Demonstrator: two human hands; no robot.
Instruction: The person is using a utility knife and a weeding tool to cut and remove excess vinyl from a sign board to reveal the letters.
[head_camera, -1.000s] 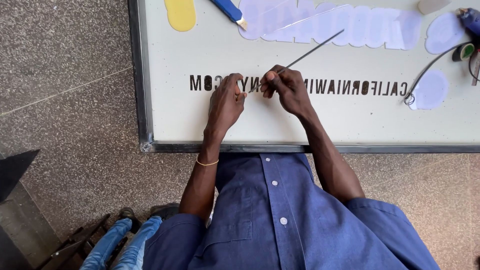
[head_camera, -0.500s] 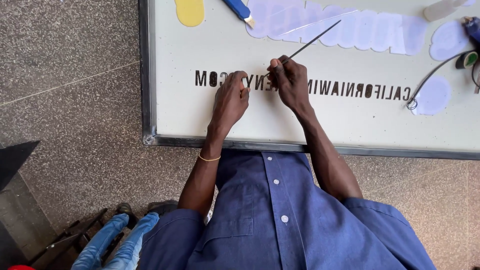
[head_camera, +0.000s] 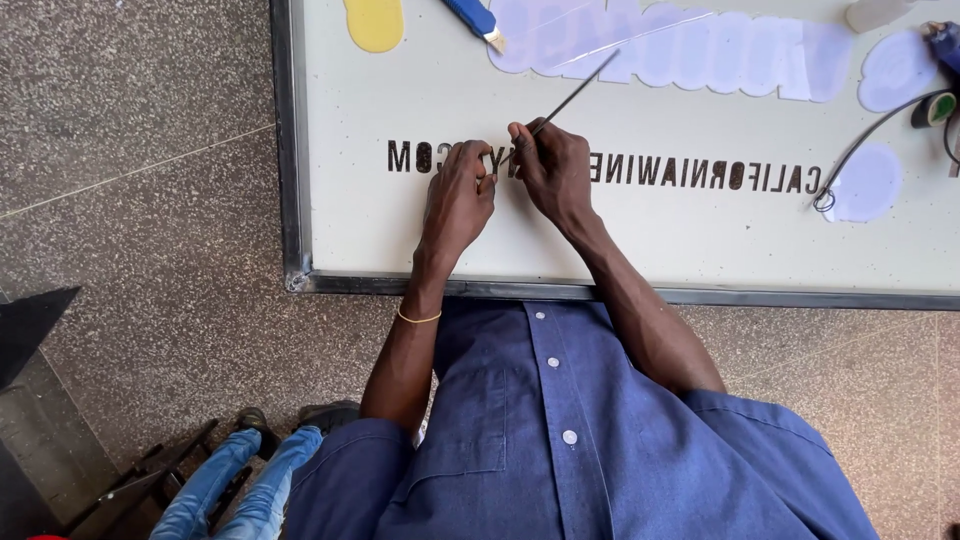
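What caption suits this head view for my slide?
Right hand holds a thin rod to dark lettering on a white sign board; left hand presses beside it.

Tool: a thin, dark, straight metal rod (head_camera: 575, 93), pinched at its lower end by the right hand (head_camera: 553, 172), slanting up and away from the row of dark cut-out letters (head_camera: 700, 175), its tip over the pale lilac shapes.
Board: a large white flat sign panel (head_camera: 620, 240) in a dark metal frame, lying flat on the speckled floor.
Lettering: runs across the panel's middle; the left hand (head_camera: 455, 200) rests flat on it, fingertips beside the rod's lower end.
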